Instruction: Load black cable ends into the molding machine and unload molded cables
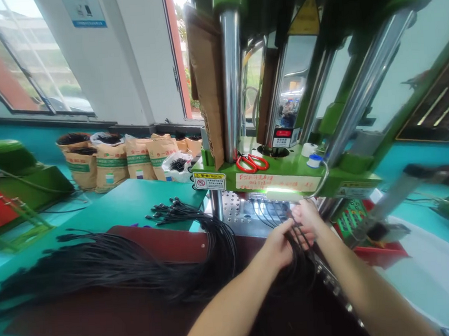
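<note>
Black cables (298,252) hang in a loose bunch between the person's 2 hands, right in front of the green press (339,173), and some thin strands run up and back to its metal bed (232,208). The left hand (282,243) is closed loosely around part of the bunch, palm turned up. The right hand (307,219) is just beside it, fingers spread narrowly at the strands closer to the press; how firmly it grips, one cannot tell.

Below and to the left, a dark red board (156,243) carries a large bundle (120,265) of similar cables, which bends over at its right end so that the plug ends of some lie on the green table (123,202). To the right of the hands are a red tray (384,252) and a green control box (351,216).

On the ledge of the press, red-handled scissors (251,163) lie near a white spool (309,149) and a blue spool (315,161). A warning label (209,181) and a paper strip (276,181) with red handwriting are stuck on its front, and a cardboard sheet (207,83) stands against a metal post (233,86).

Farther back, brown sacks (111,162) stand in a row by the wall, beneath the windows.
</note>
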A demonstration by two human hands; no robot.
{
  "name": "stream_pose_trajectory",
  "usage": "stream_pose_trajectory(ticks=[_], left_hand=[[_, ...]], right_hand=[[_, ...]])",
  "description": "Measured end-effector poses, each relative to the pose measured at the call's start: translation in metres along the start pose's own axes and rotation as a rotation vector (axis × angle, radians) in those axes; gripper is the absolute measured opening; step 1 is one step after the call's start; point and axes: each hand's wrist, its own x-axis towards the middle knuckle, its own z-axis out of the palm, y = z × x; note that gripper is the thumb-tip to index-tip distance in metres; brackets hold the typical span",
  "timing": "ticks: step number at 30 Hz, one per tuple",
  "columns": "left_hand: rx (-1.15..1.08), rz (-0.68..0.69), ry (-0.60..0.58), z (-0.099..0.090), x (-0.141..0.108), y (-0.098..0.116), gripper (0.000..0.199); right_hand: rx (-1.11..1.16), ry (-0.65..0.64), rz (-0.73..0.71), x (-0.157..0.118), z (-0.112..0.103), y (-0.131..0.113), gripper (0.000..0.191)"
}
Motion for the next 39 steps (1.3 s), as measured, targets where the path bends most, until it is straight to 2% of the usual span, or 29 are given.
stream_pose_trajectory(ticks=[2, 5, 10, 14, 18, 22, 28, 30, 32, 34, 35, 37, 39], left_hand=[[-0.040, 0.005, 0.055, 0.009, -0.011, -0.006, 0.021], [-0.116, -0.027, 0.059, 0.016, -0.030, -0.011, 0.027], [-0.137, -0.042, 0.058, 0.010, -0.063, -0.024, 0.028], [-0.071, -0.083, -0.015, -0.001, -0.099, -0.036, 0.018], [-0.018, -0.095, -0.122, -0.006, -0.128, -0.032, 0.015], [0.020, -0.161, -0.153, -0.005, -0.137, -0.028, 0.017], [0.114, -0.277, -0.179, -0.013, -0.145, -0.058, 0.021], [0.133, -0.260, -0.198, -0.015, -0.152, -0.058, 0.022], [0.115, -0.156, -0.196, -0.013, -0.162, -0.041, 0.023], [0.076, 0.047, -0.148, -0.009, -0.173, -0.004, 0.023], [0.058, 0.205, -0.096, -0.007, -0.177, 0.020, 0.023], [0.055, 0.660, 0.035, -0.007, -0.181, 0.073, 0.025], [0.162, 1.032, 0.226, -0.015, -0.176, 0.120, 0.025]], right_hand=[[0.006, 0.020, 0.011, -0.012, -0.001, 0.000, 0.021], [0.021, 0.028, -0.010, -0.031, 0.003, -0.002, 0.018], [0.038, 0.084, -0.052, -0.053, 0.011, -0.002, 0.014], [0.052, 0.116, -0.032, -0.062, 0.005, -0.004, 0.012], [0.064, 0.115, -0.026, -0.071, -0.003, -0.008, 0.012], [0.080, 0.116, -0.035, -0.080, -0.003, -0.005, 0.011], [0.125, 0.140, -0.067, -0.078, 0.005, -0.003, 0.012], [0.125, 0.157, -0.076, -0.074, 0.002, -0.006, 0.013], [0.101, 0.162, -0.071, -0.072, -0.007, -0.008, 0.014], [0.061, 0.159, -0.062, -0.072, -0.022, -0.008, 0.015], [0.038, 0.154, -0.058, -0.073, -0.031, -0.007, 0.015], [-0.012, 0.143, -0.047, -0.076, -0.048, -0.003, 0.015], [-0.066, 0.131, -0.025, -0.079, -0.064, 0.002, 0.015]])
